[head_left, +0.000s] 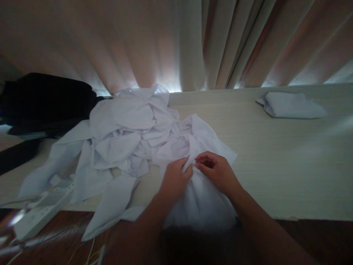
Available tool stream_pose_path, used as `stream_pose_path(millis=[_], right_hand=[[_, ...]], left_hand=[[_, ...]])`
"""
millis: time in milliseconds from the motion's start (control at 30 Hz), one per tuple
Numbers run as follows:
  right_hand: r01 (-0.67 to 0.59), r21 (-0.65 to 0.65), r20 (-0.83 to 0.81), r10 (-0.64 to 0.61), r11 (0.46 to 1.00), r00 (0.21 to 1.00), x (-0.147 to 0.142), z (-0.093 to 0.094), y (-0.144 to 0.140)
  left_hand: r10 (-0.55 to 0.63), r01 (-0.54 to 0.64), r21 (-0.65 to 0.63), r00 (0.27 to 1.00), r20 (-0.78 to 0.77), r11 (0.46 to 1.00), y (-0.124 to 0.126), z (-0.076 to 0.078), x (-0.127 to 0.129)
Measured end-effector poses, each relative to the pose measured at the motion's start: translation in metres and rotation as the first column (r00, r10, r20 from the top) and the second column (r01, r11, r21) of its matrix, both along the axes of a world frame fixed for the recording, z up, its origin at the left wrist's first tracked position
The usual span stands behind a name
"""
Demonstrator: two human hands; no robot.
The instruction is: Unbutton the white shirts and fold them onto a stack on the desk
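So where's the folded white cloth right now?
The folded white cloth lies alone at the far right of the table, near the curtain, well away from the white pile that both hands are pinching.

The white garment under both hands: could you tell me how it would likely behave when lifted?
The white garment would probably flop and drape, since it lies creased. It seems light: the left hand and right hand pinch it with fingertips alone.
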State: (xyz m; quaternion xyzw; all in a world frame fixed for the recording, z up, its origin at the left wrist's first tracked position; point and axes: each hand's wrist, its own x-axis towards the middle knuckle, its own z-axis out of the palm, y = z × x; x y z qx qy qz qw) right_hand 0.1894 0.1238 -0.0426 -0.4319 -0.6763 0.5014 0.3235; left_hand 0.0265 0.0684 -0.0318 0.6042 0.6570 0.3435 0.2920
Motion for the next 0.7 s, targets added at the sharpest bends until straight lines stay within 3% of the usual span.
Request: stream_pose_path(millis=[200,700], right_hand=[[-0.056,0.019,0.06,0.054,0.998,0.997,0.0037,-0.0006,0.0032],[-0.054,0.035,0.105,0.05,0.998,0.993,0.008,-0.0023,0.0075]], left_hand=[[-0.029,0.029,-0.014,0.999,0.034,0.999,0.0026,-0.0014,-0.0041],[-0.026,0.031,-0.07,0.997,0.073,0.997,-0.0013,0.0012,0.003]])
